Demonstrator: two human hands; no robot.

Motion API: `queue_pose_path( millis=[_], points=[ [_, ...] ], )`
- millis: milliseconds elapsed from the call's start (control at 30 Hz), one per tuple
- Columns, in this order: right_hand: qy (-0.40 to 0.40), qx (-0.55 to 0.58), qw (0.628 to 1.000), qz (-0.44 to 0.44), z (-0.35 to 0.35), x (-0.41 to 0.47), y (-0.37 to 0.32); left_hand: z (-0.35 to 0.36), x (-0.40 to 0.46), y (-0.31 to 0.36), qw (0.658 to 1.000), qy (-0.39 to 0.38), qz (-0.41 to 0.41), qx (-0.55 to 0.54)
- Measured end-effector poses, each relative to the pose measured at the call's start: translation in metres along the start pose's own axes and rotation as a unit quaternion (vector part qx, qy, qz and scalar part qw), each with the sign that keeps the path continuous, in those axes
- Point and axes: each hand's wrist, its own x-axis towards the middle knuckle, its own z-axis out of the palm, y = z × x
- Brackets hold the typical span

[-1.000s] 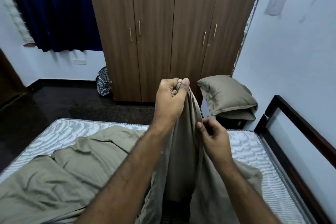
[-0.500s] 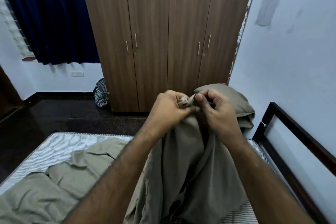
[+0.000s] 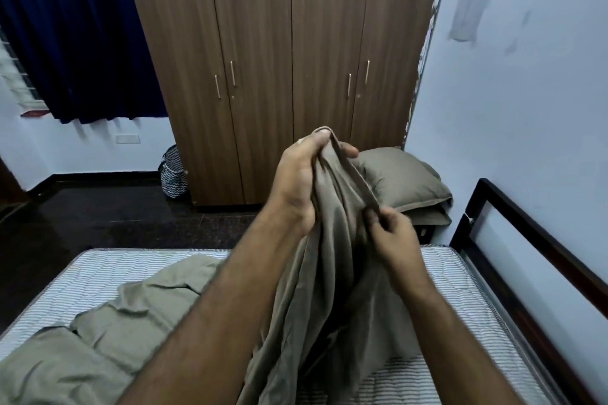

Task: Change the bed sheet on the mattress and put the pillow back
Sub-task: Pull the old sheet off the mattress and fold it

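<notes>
An olive-green bed sheet [image 3: 332, 289] hangs bunched from both my hands above the striped mattress [image 3: 125, 270]; the rest of it lies crumpled on the mattress at the lower left. My left hand [image 3: 302, 174] grips the sheet's hem up high. My right hand [image 3: 391, 237] pinches the same hem lower and to the right. An olive pillow [image 3: 404, 181] rests beyond the mattress's far edge, on something dark by the wall.
A brown four-door wardrobe [image 3: 283, 59] stands past the bed. A dark bed frame [image 3: 533, 240] runs along the right wall. A patterned basket [image 3: 172, 176] sits on the dark floor left of the wardrobe, under a navy curtain [image 3: 75, 33].
My hands met at the hem half a second ago. My right hand has since slid down and right along the edge, while my left hand stayed high.
</notes>
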Motion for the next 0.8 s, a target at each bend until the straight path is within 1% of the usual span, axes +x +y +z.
queue_pose_path(
  millis=[33,67,100,133,167,200,233,267,300,333,367,433,500,533,567,600,667,700,767,800],
  points=[
    [0.014,0.016,1.0,-0.009,-0.008,0.002,-0.007,-0.002,-0.001,0.001,0.997,-0.044,-0.037,-0.059],
    [0.024,0.022,0.999,-0.026,-0.016,0.004,-0.016,-0.004,0.002,0.0,0.992,-0.071,-0.058,-0.082],
    [0.028,0.02,0.998,-0.048,-0.022,0.007,-0.026,-0.006,0.005,-0.003,0.993,-0.088,-0.058,-0.057],
    [0.032,0.01,0.997,-0.065,-0.028,0.009,-0.037,-0.006,0.008,-0.006,0.995,-0.093,-0.045,0.017],
    [0.027,0.016,0.997,-0.077,-0.034,0.012,-0.047,-0.006,0.01,-0.008,0.987,-0.093,-0.018,0.132],
    [0.009,0.036,0.996,-0.087,-0.037,0.014,-0.055,-0.008,0.012,-0.011,0.958,-0.097,0.017,0.27],
    [-0.02,0.071,0.994,-0.087,-0.04,0.015,-0.063,-0.009,0.013,-0.014,0.906,-0.106,0.055,0.406],
    [-0.052,0.098,0.991,-0.079,-0.042,0.016,-0.069,-0.011,0.014,-0.017,0.846,-0.119,0.079,0.514],
    [-0.086,0.117,0.987,-0.072,-0.042,0.015,-0.075,-0.014,0.015,-0.02,0.806,-0.127,0.084,0.572],
    [-0.108,0.117,0.984,-0.077,-0.043,0.015,-0.078,-0.016,0.015,-0.022,0.805,-0.127,0.074,0.574],
    [-0.12,0.117,0.983,-0.08,-0.043,0.014,-0.082,-0.019,0.015,-0.024,0.82,-0.12,0.064,0.556],
    [-0.116,0.127,0.981,-0.086,-0.046,0.013,-0.082,-0.02,0.016,-0.026,0.847,-0.074,0.074,0.521],
    [-0.101,0.132,0.983,-0.081,-0.048,0.012,-0.073,-0.02,0.015,-0.026,0.856,0.0,0.13,0.5],
    [-0.101,0.126,0.984,-0.072,-0.047,0.011,-0.066,-0.02,0.014,-0.026,0.866,0.038,0.158,0.474],
    [-0.098,0.123,0.986,-0.057,-0.046,0.009,-0.057,-0.019,0.013,-0.026,0.884,0.064,0.172,0.429],
    [-0.09,0.125,0.987,-0.042,-0.041,0.007,-0.045,-0.018,0.012,-0.024,0.907,0.075,0.177,0.374],
    [-0.053,0.131,0.99,-0.015,-0.034,0.002,-0.026,-0.012,0.011,-0.021,0.954,0.052,0.143,0.26],
    [-0.032,0.135,0.99,-0.001,-0.031,-0.001,-0.02,-0.01,0.012,-0.021,0.97,0.035,0.115,0.211],
    [-0.007,0.145,0.989,0.02,-0.026,-0.005,-0.016,-0.012,0.011,-0.021,0.99,0.004,0.061,0.128],
    [-0.004,0.14,0.99,0.019,-0.025,-0.006,-0.016,-0.015,0.012,-0.023,0.995,-0.011,0.036,0.097]
  ],
)
